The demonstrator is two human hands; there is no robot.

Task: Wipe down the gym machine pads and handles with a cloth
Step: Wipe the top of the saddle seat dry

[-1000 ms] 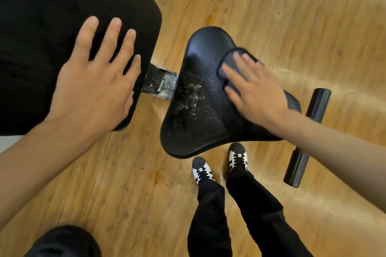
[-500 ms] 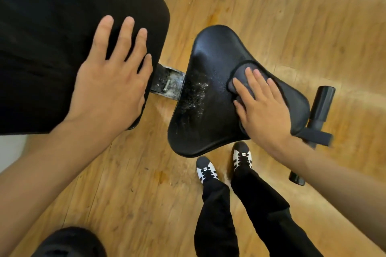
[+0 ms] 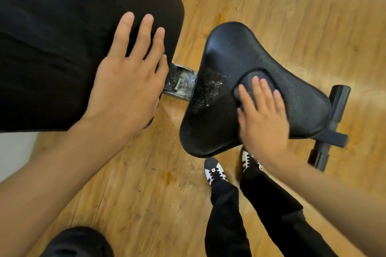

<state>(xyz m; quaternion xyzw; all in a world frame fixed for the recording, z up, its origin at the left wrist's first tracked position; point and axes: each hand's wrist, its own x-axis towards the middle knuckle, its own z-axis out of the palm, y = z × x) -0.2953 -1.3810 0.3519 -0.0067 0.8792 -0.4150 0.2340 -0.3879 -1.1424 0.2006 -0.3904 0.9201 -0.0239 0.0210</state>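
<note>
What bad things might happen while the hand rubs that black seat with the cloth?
The cloth sits under flat fingers of the right hand, not gripped, so it might slide out. The speckled patch on the seat pad lies beside the cloth and could get missed. The left hand rests close to the metal bracket, which may scrape a finger.

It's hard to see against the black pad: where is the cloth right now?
In the head view, the cloth lies on the seat pad, right of centre, pressed flat under the right hand.
</note>
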